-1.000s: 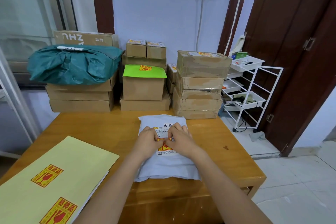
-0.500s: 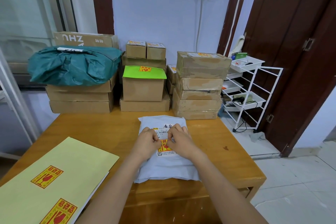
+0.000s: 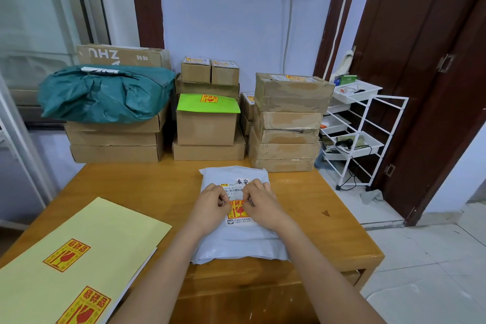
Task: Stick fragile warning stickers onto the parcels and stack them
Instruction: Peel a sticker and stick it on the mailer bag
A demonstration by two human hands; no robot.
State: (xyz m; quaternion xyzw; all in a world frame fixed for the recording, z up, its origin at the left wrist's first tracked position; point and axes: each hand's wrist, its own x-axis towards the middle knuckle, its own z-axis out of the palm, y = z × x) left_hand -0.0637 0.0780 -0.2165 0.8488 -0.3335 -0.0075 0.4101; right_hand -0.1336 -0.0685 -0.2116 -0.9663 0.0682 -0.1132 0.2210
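**Sticker nearly down on the white parcel**

The tabletop (image 3: 136,187) and the box stacks (image 3: 288,123) behind look as they did a second ago; the sheet (image 3: 79,252) at near left keeps two stickers. The white parcel (image 3: 238,239) has not shifted. On it, the left hand (image 3: 210,208) and right hand (image 3: 259,208) have crept slightly apart, each pinching an edge of the sticker (image 3: 237,210), which now shows more face. It seems laid flat, though knuckles hide the edges. Smoothing, then stacking, remain.
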